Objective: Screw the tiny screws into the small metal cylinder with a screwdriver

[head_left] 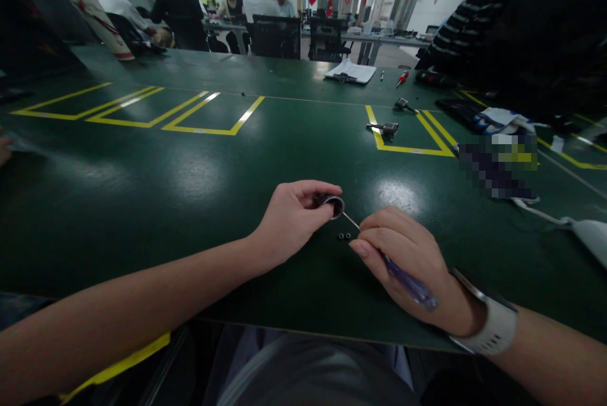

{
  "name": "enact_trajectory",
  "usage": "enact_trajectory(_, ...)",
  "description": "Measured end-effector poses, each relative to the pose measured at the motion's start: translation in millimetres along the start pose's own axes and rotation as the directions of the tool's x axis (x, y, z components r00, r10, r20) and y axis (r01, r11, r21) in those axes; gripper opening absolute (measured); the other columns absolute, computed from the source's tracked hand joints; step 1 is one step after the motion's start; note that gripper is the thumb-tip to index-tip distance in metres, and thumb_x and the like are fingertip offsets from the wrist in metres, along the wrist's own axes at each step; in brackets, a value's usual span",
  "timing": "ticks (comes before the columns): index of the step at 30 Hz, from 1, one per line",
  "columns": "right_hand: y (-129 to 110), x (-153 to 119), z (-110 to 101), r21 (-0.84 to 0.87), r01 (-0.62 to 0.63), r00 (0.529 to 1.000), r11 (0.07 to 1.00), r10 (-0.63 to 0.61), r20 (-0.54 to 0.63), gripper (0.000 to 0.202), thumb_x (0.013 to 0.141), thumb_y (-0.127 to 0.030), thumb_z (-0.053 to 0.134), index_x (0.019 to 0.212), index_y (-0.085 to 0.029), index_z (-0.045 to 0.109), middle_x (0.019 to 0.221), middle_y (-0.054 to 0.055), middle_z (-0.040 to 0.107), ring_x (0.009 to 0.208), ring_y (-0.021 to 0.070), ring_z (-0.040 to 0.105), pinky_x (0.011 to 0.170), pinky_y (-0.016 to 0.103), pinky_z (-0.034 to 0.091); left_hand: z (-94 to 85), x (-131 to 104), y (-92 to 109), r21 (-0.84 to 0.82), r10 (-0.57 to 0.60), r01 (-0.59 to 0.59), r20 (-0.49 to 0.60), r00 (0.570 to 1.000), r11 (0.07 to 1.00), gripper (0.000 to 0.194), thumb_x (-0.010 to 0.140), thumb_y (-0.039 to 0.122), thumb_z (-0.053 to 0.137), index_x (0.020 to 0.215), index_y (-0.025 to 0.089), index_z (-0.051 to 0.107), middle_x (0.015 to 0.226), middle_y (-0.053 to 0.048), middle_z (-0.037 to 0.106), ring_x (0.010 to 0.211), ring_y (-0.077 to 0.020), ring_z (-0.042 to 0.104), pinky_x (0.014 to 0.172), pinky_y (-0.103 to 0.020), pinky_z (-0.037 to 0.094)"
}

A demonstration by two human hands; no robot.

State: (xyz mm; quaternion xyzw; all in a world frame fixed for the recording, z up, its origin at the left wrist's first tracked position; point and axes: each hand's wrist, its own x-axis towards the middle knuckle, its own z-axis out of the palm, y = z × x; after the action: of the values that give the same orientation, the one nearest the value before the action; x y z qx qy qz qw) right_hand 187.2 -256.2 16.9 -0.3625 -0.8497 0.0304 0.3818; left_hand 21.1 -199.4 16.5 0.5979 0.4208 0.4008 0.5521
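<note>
My left hand is closed around a small dark metal ring-shaped part, its round opening facing right. My right hand grips a screwdriver with a clear purple handle; its thin shaft runs up and left to the rim of the ring-shaped part. Whether the tip is inside the opening or only against its edge, I cannot tell. Just below, between the hands, two tiny dark round pieces lie side by side on the green table.
Metal parts with stems lie by the yellow tape at right. Farther back are a clipboard with papers and a red tool. A blurred dark object, a cable and a white-and-blue cloth lie right. People sit beyond.
</note>
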Motion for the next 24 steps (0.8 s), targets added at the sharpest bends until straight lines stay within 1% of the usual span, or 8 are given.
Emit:
enact_trajectory(3, -0.2, 0.1, 0.4, -0.019, 0.013, 1.0, 1.0, -0.013, 0.0, 0.017, 0.088, -0.016, 0.048, 0.074, -0.016, 0.056, 0.069, 0.006, 0.059, 0.063, 0.0157, 0.052, 0.058, 0.03, 0.042, 0.3, -0.5, -0.3, 0.001, 0.003, -0.003, -0.002, 1.0, 1.0, 0.027, 0.069, 0.017, 0.067, 0.096, 0.012, 0.068, 0.089, -0.007, 0.072, 0.083, -0.019, 0.067, 0.081, -0.034, 0.053)
enact_trajectory(11, -0.1, -0.3, 1.0, -0.006, 0.016, 1.0, 1.0, -0.016, -0.001, 0.016, 0.088, -0.015, 0.048, 0.075, -0.016, 0.056, 0.069, 0.006, 0.059, 0.064, 0.0158, 0.052, 0.058, 0.031, 0.042, 0.0, 0.0, -0.2, -0.029, 0.015, -0.015, -0.001, 1.0, 0.999, 0.027, 0.068, 0.017, 0.067, 0.095, 0.012, 0.068, 0.091, -0.007, 0.072, 0.083, -0.0187, 0.067, 0.082, -0.033, 0.053)
enact_trajectory(19, -0.9, 0.1, 0.0, -0.007, 0.026, 1.0, 1.0, -0.026, 0.0, 0.015, 0.088, -0.015, 0.048, 0.075, -0.015, 0.056, 0.07, 0.007, 0.059, 0.064, 0.0159, 0.052, 0.058, 0.031, 0.042, -0.1, 0.1, -0.8, 0.003, 0.014, -0.014, 0.001, 1.0, 1.0, 0.026, 0.069, 0.016, 0.066, 0.095, 0.011, 0.067, 0.092, -0.008, 0.072, 0.084, -0.0192, 0.067, 0.081, -0.033, 0.053)
enact_trajectory(24, -1.6, 0.2, 1.5, -0.023, 0.038, 0.999, 0.999, -0.038, 0.013, 0.015, 0.088, -0.014, 0.049, 0.075, -0.015, 0.057, 0.069, 0.007, 0.06, 0.064, 0.0156, 0.051, 0.057, 0.031, 0.04, -1.0, 0.7, -3.1, 0.006, 0.02, -0.02, 0.017, 1.0, 1.0, 0.025, 0.07, 0.017, 0.065, 0.094, 0.011, 0.067, 0.089, -0.008, 0.072, 0.081, -0.0187, 0.068, 0.078, -0.032, 0.053)
